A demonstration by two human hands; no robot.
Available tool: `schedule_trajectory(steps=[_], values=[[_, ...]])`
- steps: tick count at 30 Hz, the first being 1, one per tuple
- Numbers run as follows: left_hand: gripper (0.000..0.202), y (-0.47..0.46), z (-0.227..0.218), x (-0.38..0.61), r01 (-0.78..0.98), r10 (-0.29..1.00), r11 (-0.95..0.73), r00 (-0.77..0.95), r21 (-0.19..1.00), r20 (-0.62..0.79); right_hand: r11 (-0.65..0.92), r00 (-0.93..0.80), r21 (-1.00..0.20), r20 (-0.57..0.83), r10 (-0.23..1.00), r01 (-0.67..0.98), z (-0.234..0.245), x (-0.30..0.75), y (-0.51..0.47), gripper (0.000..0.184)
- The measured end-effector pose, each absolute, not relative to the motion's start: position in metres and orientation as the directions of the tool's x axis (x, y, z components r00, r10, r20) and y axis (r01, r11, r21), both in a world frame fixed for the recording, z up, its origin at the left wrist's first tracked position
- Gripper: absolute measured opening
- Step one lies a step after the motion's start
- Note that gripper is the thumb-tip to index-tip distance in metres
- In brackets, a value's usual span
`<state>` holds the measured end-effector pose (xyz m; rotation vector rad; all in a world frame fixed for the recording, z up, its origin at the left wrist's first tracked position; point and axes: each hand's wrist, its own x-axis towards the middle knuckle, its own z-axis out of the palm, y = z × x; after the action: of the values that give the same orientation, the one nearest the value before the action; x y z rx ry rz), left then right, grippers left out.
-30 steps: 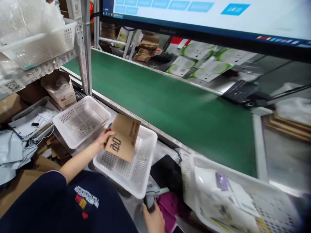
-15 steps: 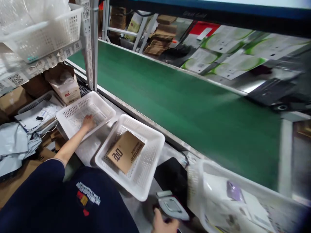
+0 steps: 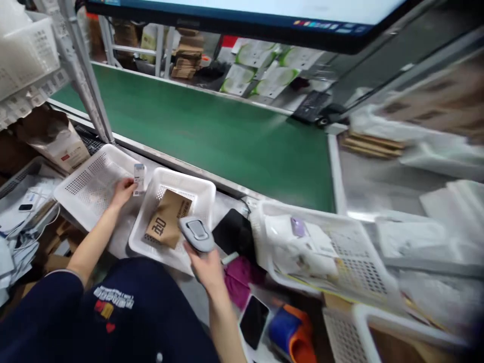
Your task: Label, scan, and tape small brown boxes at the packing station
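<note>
My left hand [image 3: 124, 191] pinches a small white printed slip [image 3: 139, 179], held upright between two baskets. Beneath that hand is the left white basket [image 3: 71, 189], with nothing else seen inside it. My right hand [image 3: 206, 264] is wrapped around a grey barcode scanner [image 3: 197, 234], raised over the near right corner of the middle white basket [image 3: 206, 186]. A brown cardboard box [image 3: 168, 217] with dark print lies in that middle basket, and the scanner's head overlaps its right side in view.
A green conveyor belt [image 3: 212, 136] runs behind the baskets, below a monitor [image 3: 227, 22]. To the right stands a white basket [image 3: 363, 237] of bagged goods. A black pad [image 3: 234, 234], purple cloth [image 3: 240, 277] and phone [image 3: 254, 321] lie nearer. A metal post [image 3: 88, 75] rises at left.
My left hand has come up from inside the left basket with the slip. My right hand has lifted the scanner toward the box. The view has swung right.
</note>
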<state>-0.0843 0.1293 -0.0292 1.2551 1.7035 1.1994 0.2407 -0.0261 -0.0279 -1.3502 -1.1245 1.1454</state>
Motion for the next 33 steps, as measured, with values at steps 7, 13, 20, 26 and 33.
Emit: schedule_trajectory(steps=[7, 13, 20, 26, 33], values=[[0.041, 0.084, -0.022, 0.001, -0.157, 0.979, 0.198, 0.074, 0.968, -0.188, -0.216, 0.014, -0.929, -0.231, 0.973, -0.301, -0.004, 0.218, -0.006, 0.049], [0.051, 0.039, -0.022, 0.044, -0.230, 0.821, 0.466, 0.473, 0.855, -0.320, -0.135, 0.212, -0.834, -0.287, 0.934, -0.536, -0.019, 0.217, 0.005, 0.051], [0.061, 0.033, -0.017, 0.053, -0.120, 0.859, 0.413, 0.379, 0.903, -0.343, -0.115, 0.219, -0.899, -0.225, 0.949, -0.422, -0.031, 0.216, -0.003, 0.038], [0.039, 0.034, -0.015, 0.061, -0.034, 0.951, 0.219, 0.231, 0.975, -0.205, -0.096, 0.285, -0.969, -0.161, 0.945, -0.227, -0.040, 0.214, -0.010, 0.043], [0.042, 0.058, -0.047, 0.054, -0.157, 0.964, 0.241, -0.074, 0.958, -0.255, -0.095, 0.242, -0.995, -0.083, 0.967, 0.039, -0.026, 0.223, -0.039, 0.048]])
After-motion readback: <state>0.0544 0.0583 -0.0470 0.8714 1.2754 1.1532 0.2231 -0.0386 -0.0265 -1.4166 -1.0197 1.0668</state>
